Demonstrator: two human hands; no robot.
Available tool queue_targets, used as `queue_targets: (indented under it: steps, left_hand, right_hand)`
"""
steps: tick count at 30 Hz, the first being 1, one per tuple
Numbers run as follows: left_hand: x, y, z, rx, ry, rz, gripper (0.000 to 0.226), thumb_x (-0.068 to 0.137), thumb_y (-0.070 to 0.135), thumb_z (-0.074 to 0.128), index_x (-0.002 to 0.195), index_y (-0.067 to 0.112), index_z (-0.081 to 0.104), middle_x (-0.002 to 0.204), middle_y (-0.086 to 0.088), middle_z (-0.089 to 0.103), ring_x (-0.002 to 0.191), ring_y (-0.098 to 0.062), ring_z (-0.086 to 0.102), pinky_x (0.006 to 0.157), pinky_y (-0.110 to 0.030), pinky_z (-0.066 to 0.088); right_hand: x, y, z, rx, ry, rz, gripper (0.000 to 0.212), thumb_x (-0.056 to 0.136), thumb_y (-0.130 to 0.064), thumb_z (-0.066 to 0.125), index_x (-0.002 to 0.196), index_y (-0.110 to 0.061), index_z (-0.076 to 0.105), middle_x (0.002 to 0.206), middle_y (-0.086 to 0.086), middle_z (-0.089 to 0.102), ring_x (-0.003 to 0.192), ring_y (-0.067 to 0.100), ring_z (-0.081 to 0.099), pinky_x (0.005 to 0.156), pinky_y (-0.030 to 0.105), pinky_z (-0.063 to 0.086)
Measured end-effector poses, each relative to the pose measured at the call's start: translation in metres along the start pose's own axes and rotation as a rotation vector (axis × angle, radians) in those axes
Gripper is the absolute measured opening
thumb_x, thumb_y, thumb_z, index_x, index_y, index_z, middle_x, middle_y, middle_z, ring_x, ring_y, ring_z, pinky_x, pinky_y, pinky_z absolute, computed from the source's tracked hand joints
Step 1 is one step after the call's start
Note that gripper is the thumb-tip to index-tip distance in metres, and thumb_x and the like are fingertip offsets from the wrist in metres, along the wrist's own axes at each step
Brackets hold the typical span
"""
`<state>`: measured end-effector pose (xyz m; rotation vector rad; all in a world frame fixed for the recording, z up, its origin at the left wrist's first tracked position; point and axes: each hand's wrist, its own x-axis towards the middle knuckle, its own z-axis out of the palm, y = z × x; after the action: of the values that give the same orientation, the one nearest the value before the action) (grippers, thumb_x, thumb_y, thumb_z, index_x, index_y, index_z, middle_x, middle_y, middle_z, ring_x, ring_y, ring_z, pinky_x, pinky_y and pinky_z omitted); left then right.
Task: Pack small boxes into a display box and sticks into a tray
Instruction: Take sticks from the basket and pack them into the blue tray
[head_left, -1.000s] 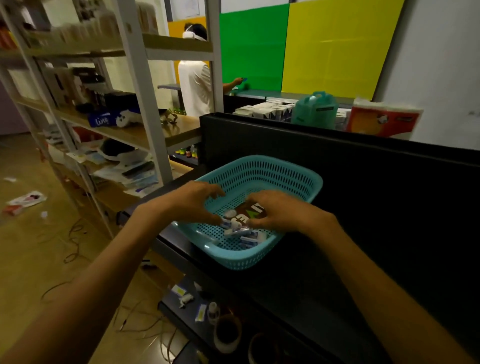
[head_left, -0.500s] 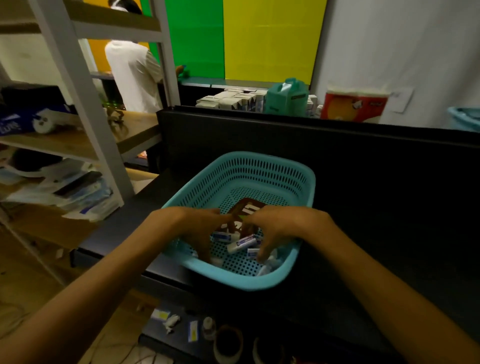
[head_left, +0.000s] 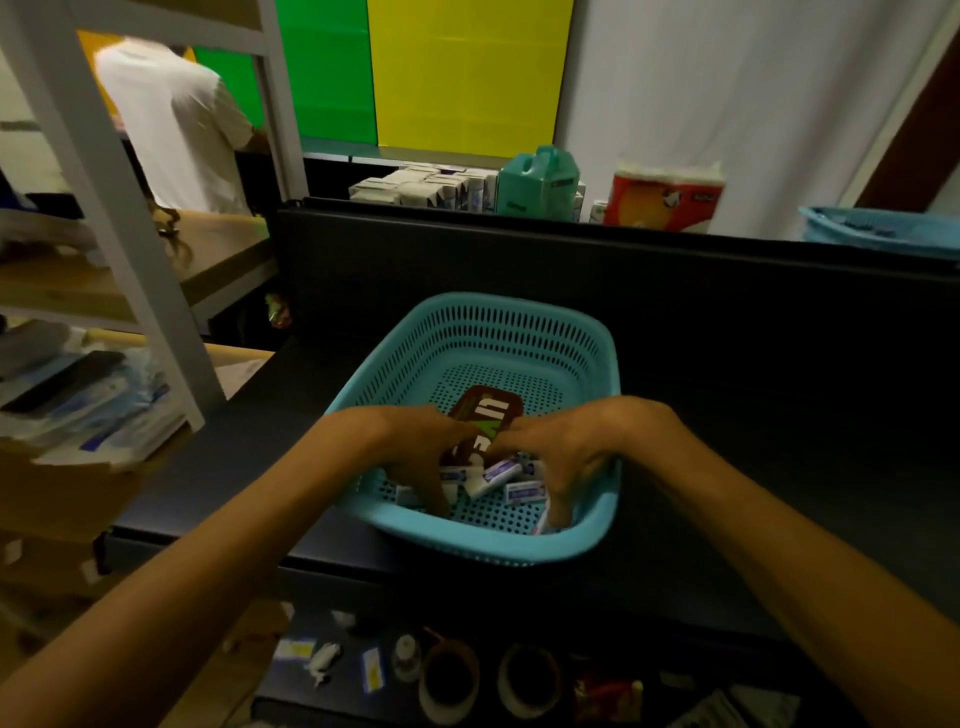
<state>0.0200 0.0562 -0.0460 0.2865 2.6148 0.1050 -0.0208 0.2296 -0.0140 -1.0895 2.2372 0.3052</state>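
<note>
Brown packet (head_left: 485, 415) partly under both hands, small boxes (head_left: 524, 491) perhaps blurred, fingertips hidden

Both hands are sinking deeper into the perforated turquoise plastic basket (head_left: 597, 364). The left hand (head_left: 415, 447) is pushing its fingers (head_left: 434, 493) down toward the near wall, and the right hand (head_left: 571, 452) is spreading over the small white-and-purple boxes (head_left: 524, 491), which are shifting about beside the brown printed carton (head_left: 485, 415).
</note>
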Motion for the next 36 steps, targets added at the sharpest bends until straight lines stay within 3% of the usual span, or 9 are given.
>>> queue_targets:
  steps: [6, 12, 15, 22, 27, 31, 36]
  left_hand:
    - [0.003, -0.011, -0.002, -0.061, 0.016, -0.014, 0.077, 0.069, 0.038, 0.079, 0.135, 0.033, 0.039, 0.111, 0.006, 0.059, 0.094, -0.015, 0.061, 0.086, -0.035, 0.054]
    - [0.004, -0.012, -0.001, -0.027, 0.006, -0.053, 0.072, 0.070, 0.042, 0.078, 0.131, 0.028, 0.042, 0.108, 0.004, 0.058, 0.092, -0.017, 0.061, 0.083, -0.034, 0.055]
    - [0.004, -0.009, -0.001, -0.005, -0.006, -0.070, 0.071, 0.069, 0.044, 0.078, 0.129, 0.026, 0.044, 0.109, 0.002, 0.058, 0.092, -0.017, 0.060, 0.082, -0.032, 0.054]
    - [0.004, -0.013, -0.002, -0.045, -0.014, -0.072, 0.066, 0.068, 0.043, 0.079, 0.122, 0.024, 0.047, 0.103, 0.001, 0.059, 0.090, -0.021, 0.064, 0.080, -0.038, 0.057]
    - [0.000, -0.010, -0.003, 0.002, 0.012, -0.083, 0.059, 0.072, 0.042, 0.077, 0.120, 0.023, 0.048, 0.108, 0.001, 0.059, 0.095, -0.020, 0.060, 0.085, -0.035, 0.054]
    - [0.004, -0.009, -0.002, -0.034, -0.011, -0.093, 0.051, 0.072, 0.038, 0.077, 0.113, 0.021, 0.052, 0.103, 0.000, 0.061, 0.089, -0.021, 0.065, 0.078, -0.037, 0.058]
    - [0.003, -0.014, -0.001, -0.023, 0.007, -0.058, 0.031, 0.078, 0.040, 0.071, 0.100, 0.024, 0.055, 0.096, 0.003, 0.061, 0.087, -0.017, 0.062, 0.080, -0.033, 0.054]
  right_hand:
    - [0.007, -0.010, 0.011, -0.134, 0.077, 0.037, 0.099, 0.072, -0.036, 0.079, 0.148, -0.036, 0.014, 0.145, -0.001, 0.028, 0.128, 0.024, 0.033, 0.108, 0.052, 0.033]
    - [0.014, -0.014, 0.018, -0.167, 0.176, 0.027, 0.095, 0.074, -0.042, 0.076, 0.147, -0.034, 0.015, 0.140, -0.002, 0.037, 0.122, 0.022, 0.039, 0.102, 0.047, 0.039]
    - [0.019, -0.015, 0.018, -0.189, 0.186, 0.024, 0.080, 0.079, -0.039, 0.072, 0.142, -0.031, 0.024, 0.127, 0.001, 0.048, 0.107, 0.022, 0.049, 0.092, 0.045, 0.047]
    - [0.017, -0.007, 0.013, 0.036, 0.206, -0.003, 0.061, 0.085, -0.028, 0.069, 0.137, -0.028, 0.036, 0.121, -0.002, 0.051, 0.098, 0.016, 0.050, 0.081, 0.032, 0.045]
    - [0.017, -0.005, 0.011, 0.084, 0.199, -0.001, 0.054, 0.090, -0.029, 0.063, 0.137, -0.026, 0.036, 0.118, 0.002, 0.053, 0.097, 0.017, 0.054, 0.088, 0.040, 0.051]
    - [0.018, -0.004, 0.010, 0.122, 0.197, -0.006, 0.051, 0.092, -0.031, 0.059, 0.137, -0.026, 0.036, 0.121, 0.000, 0.051, 0.100, 0.015, 0.051, 0.093, 0.040, 0.049]
    - [0.024, 0.006, 0.009, 0.183, 0.283, -0.016, 0.042, 0.089, -0.030, 0.061, 0.125, -0.028, 0.040, 0.115, 0.000, 0.055, 0.100, 0.020, 0.055, 0.088, 0.042, 0.050]
